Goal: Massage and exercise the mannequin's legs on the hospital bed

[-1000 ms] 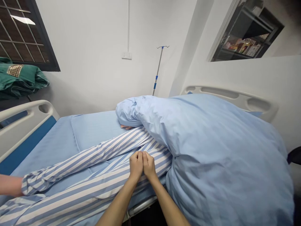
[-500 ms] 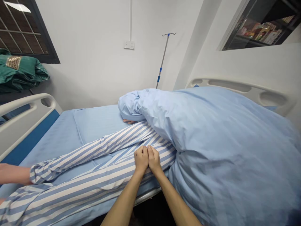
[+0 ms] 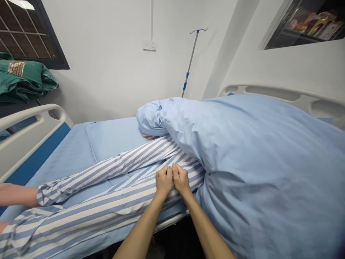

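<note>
Right around the center of the frame and off toward the lower left, I've got a pair of blue-and-white striped trousers (image 3: pixel 115 203) on a figure lying across the bed. The left hand (image 3: pixel 164 180) and right hand (image 3: pixel 181 178) are side by side over the upper part of the near leg, both curled into fists, thumbs nearly meeting. From my end I can't tell if they actually touch the cloth or have anything tucked inside.

As for what holds what, the trousers have legs in them, with a bare ankle (image 3: pixel 20 194) poking out at the left edge. A puffy light-blue quilt (image 3: pixel 256 154) swallows the waist end, and some fingers (image 3: pixel 148 136) peek out from under its corner. Upper right, I can see packages (image 3: pixel 320 27) on a shelf behind glass.

Lengthwise, the trousers run on a slant, cuffs at lower left and hips just right of center, the two legs closing up toward the quilt.

Under all that is a blue sheet (image 3: pixel 113 133), with pale bed boards at the left (image 3: pixel 45 126) and right (image 3: pixel 306 99). Further out I get a drip pole (image 3: pixel 193 54) and socket plate (image 3: pixel 149 45) near top center, plus a green bundle (image 3: pixel 29 81) below a barred window (image 3: pixel 27 39), upper left.
</note>
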Demonstrator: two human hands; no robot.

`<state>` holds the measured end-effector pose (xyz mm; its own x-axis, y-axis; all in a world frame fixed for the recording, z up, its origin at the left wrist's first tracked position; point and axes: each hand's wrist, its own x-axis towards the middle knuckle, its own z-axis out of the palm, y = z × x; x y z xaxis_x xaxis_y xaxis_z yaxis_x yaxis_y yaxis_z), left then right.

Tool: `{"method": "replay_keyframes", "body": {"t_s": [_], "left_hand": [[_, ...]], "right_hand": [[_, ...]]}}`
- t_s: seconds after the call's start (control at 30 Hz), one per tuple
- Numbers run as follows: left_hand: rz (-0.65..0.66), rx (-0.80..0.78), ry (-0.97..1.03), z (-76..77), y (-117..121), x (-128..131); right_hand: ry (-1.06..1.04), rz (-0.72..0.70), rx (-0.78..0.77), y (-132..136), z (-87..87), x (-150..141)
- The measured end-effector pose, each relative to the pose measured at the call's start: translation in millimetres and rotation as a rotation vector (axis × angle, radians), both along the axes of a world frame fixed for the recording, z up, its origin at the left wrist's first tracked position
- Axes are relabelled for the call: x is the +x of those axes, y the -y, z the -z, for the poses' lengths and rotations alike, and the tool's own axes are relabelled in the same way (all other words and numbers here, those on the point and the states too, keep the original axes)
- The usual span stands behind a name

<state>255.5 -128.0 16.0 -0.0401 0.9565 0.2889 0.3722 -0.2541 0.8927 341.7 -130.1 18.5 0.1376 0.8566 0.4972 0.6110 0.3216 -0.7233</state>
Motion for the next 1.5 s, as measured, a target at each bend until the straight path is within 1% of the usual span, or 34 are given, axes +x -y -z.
{"method": "replay_keyframes", "body": {"t_s": [0.1, 0.2, 0.27, 0.33, 0.4, 0.5, 0.57, 0.67, 0.73, 0.8, 0.9, 0.97, 1.03, 1.17, 1.27, 1.33, 1.4, 1.5], "left_hand": [[-0.031, -0.039, -0.002, -4.2, -3, 7], [-0.032, -0.084, 0.078, -19.3, -11, 19], [-0.003, -0.062, 0.135, -31.5, -17, 27], [0.024, -0.024, 0.169, -38.5, -21, 32], [0.023, -0.018, 0.173, -36.3, -22, 33], [-0.025, -0.037, 0.072, -19.9, -20, 30], [-0.029, -0.021, -0.017, -8.9, -18, 27], [-0.013, 0.001, -0.065, -1.7, -17, 26], [-0.024, -0.009, -0.059, -2.1, -17, 26], [-0.038, -0.011, -0.047, -3.7, -18, 26], [-0.018, 0.008, -0.046, -5.7, -17, 25], [-0.006, 0.015, -0.051, -6.6, -16, 25], [-0.01, 0.015, -0.056, -7.3, -15, 25], [-0.006, 0.019, -0.087, -6.9, -14, 26], [-0.041, 0.02, -0.136, -5.3, -14, 29], [-0.06, 0.004, -0.121, -6.1, -14, 32], [-0.038, -0.019, -0.036, -11.1, -13, 37], [0.014, -0.024, 0.117, -27.2, -8, 46]], "right_hand": [[-0.055, -0.012, 0.008, 0, 4.4, 1], [-0.148, -0.018, 0.01, 0, 4.0, 5], [-0.214, 0.006, 0.017, -1, 4.2, 7], [-0.264, 0.026, 0.019, -2, 5.1, 8], [-0.287, 0.048, 0.016, -2, 5.9, 8], [-0.285, 0.08, 0.021, -1, 6.4, 7], [-0.287, 0.09, 0.033, -1, 6.4, 5], [-0.293, 0.078, 0.031, -2, 4.9, 4], [-0.292, 0.042, 0.006, -3, 0.7, 5], [-0.27, -0.004, -0.018, -4, -7.4, 9], [-0.165, -0.054, -0.023, -4, -22.3, 18], [-0.127, -0.062, -0.021, -5, -27.2, 24], [-0.114, -0.036, -0.018, -6, -23.9, 28], [-0.013, 0.047, 0.014, -9, -2.3, 28], [-0.034, 0.072, 0.029, -10, 7.6, 27], [-0.077, 0.056, 0.027, -10, 8.2, 28], [-0.113, 0.041, 0.026, -10, 6.3, 29], [-0.172, 0.045, 0.038, -10, 2.4, 32]]}}
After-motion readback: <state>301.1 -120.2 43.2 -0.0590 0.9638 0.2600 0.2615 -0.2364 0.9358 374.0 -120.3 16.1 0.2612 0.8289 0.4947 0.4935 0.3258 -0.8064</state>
